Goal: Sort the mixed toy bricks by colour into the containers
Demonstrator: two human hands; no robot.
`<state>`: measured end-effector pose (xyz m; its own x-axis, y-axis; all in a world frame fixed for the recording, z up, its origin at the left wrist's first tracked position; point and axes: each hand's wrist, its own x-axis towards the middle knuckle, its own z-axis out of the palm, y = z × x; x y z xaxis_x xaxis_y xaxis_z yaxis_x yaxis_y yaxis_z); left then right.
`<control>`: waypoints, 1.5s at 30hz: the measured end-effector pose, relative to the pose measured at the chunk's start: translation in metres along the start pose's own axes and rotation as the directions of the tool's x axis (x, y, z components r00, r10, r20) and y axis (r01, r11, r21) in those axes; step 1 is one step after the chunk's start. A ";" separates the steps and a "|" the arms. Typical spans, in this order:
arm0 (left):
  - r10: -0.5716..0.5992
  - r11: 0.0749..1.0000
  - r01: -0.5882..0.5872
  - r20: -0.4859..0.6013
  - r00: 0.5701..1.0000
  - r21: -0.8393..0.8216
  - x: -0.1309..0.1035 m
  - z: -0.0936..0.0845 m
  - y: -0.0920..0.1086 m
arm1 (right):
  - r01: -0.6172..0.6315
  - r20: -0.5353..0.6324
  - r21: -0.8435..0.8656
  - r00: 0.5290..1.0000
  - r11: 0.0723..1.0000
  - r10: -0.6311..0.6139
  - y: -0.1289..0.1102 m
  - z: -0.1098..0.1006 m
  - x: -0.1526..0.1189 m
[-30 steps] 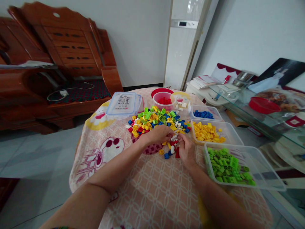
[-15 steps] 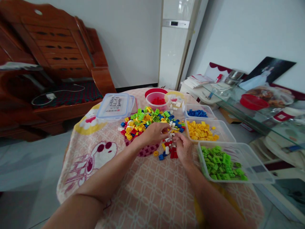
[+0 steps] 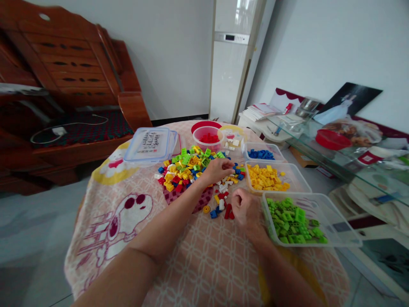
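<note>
A mixed heap of toy bricks (image 3: 182,166) lies mid-table. Over its right side is my left hand (image 3: 218,170), its fingers bent together; what they hold, if anything, is too small to name. My right hand (image 3: 245,207) is curled closed near the green bricks' box, beside loose red bricks (image 3: 228,211) and a white brick (image 3: 221,204); its fingertips are hidden. Green bricks (image 3: 294,219), yellow bricks (image 3: 266,179) and blue bricks (image 3: 261,154) lie in separate clear boxes at the right. Red bricks (image 3: 209,138) fill part of a round pink tub (image 3: 207,146).
Stacked box lids (image 3: 148,145) lie at the table's back left. White bricks (image 3: 235,143) rest beyond the heap. A glass shelf (image 3: 335,155) with a red bowl (image 3: 332,139) stands at the right. A wooden bench (image 3: 134,111) is behind on the left.
My left hand has moved slightly up and away from my right hand. My right hand has drawn down toward me and curled up. The camera view has shifted a little.
</note>
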<state>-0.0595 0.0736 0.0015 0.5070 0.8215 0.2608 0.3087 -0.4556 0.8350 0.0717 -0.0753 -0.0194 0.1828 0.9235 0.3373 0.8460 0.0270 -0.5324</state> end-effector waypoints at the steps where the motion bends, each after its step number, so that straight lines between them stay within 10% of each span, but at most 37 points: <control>1: 0.002 1.000 -0.002 -0.013 1.000 0.015 -0.001 0.002 0.000 | -0.010 -0.006 0.001 1.000 1.000 0.010 0.001 0.000 -0.001; 10: 0.184 0.972 -0.179 0.017 0.983 -0.152 0.026 0.047 0.029 | -0.163 0.042 0.160 0.986 0.974 0.159 0.008 0.007 0.006; 22: 0.047 0.909 -0.199 0.382 0.923 0.367 -0.028 -0.040 0.033 | -0.195 0.061 0.277 0.981 0.941 0.186 0.013 0.008 0.006; 34: -0.288 0.686 -0.198 0.511 0.810 0.700 -0.041 -0.020 0.054 | -0.178 0.058 0.312 0.984 0.933 0.169 0.020 0.012 0.006; 45: -0.190 0.816 -0.205 0.585 0.788 0.541 -0.035 -0.039 0.040 | -0.208 0.063 0.308 0.978 0.928 0.198 0.020 0.012 0.008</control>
<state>-0.0963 0.0401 0.0444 0.8121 0.5334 -0.2367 0.5831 -0.7253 0.3659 0.0839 -0.0631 -0.0367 0.3144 0.9329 0.1754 0.5933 -0.0490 -0.8035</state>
